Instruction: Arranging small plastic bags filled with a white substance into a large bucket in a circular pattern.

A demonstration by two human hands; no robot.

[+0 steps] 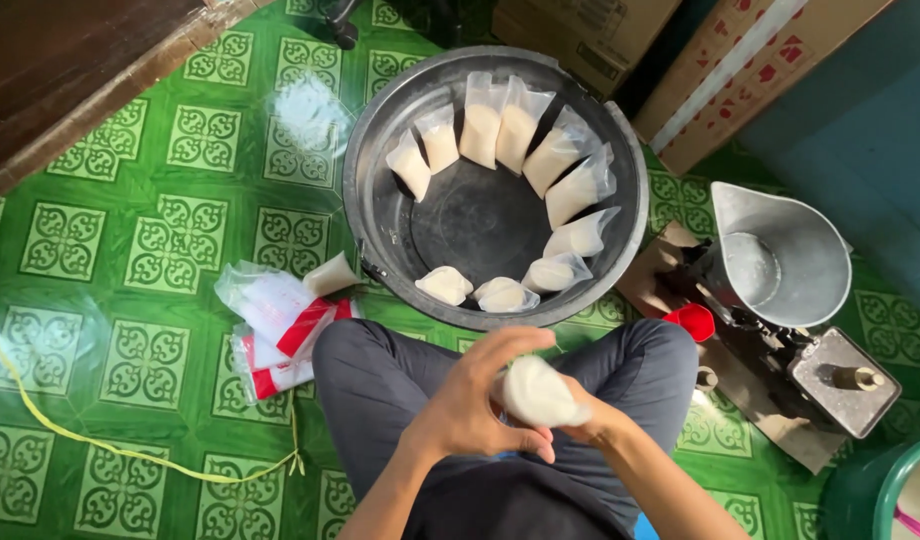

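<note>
Head view: the left hand [470,400] and the right hand [592,420] meet over the lap, and each grip is closed on a small clear bag of white filling [538,392], held between them. Just beyond the grip stands a dark round basin [380,180] ringed inside with filled bags [480,125]. Left of the grip, a stack of empty bags [270,320] lies on the green tiled floor [130,250]; to the right stands a metal funnel machine [780,260].
</note>
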